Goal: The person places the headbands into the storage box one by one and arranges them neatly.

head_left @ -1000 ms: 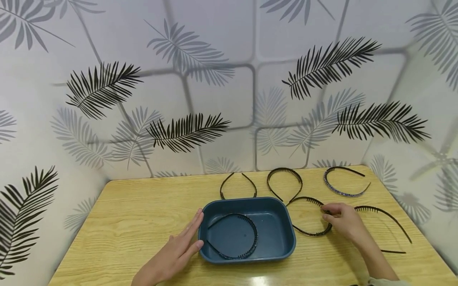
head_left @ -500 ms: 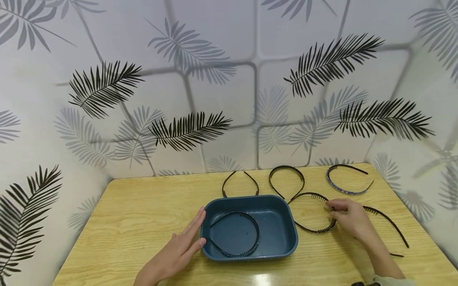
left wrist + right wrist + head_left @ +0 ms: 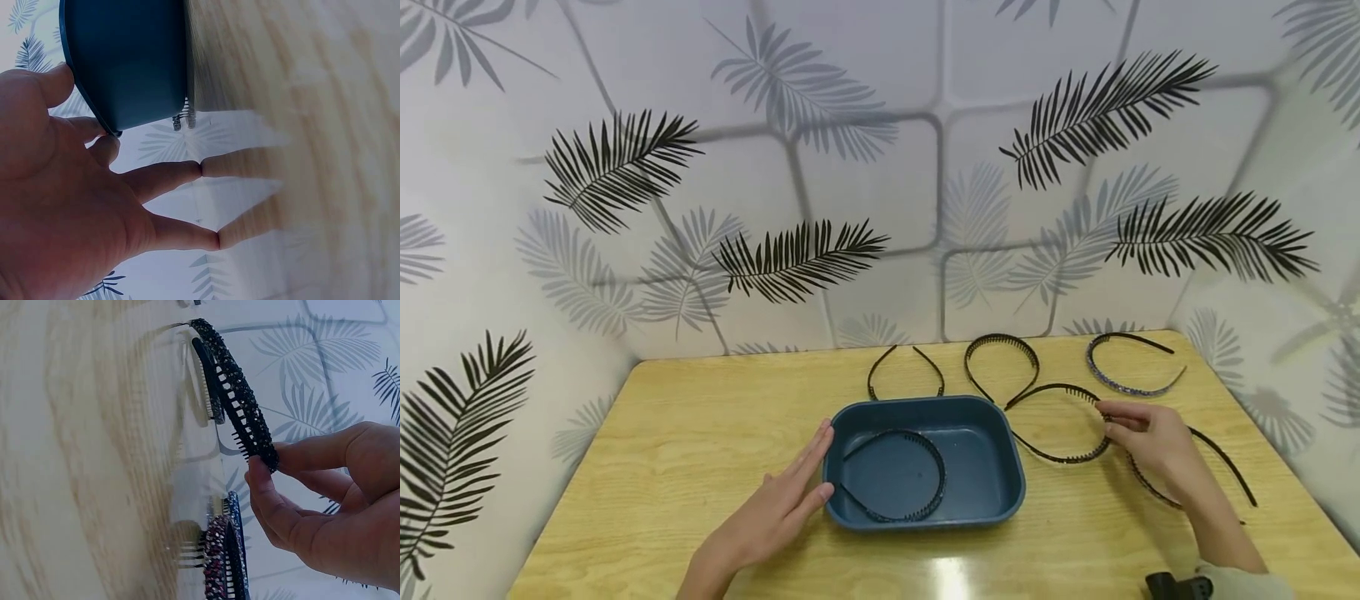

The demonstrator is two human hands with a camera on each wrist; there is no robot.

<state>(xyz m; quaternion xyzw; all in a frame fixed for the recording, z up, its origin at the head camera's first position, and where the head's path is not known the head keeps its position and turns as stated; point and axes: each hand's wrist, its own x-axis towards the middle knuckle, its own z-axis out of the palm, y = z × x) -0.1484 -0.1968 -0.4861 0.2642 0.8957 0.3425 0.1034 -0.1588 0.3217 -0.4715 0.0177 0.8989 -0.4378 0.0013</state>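
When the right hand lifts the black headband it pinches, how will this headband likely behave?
The headband is probably stiff: its curve shows no sag. Its thin band suggests light weight. Its rough, studded surface should not slip easily from the right hand.

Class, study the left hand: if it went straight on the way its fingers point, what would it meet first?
The blue tray, most likely at once: the left hand appears to be touching its left side.
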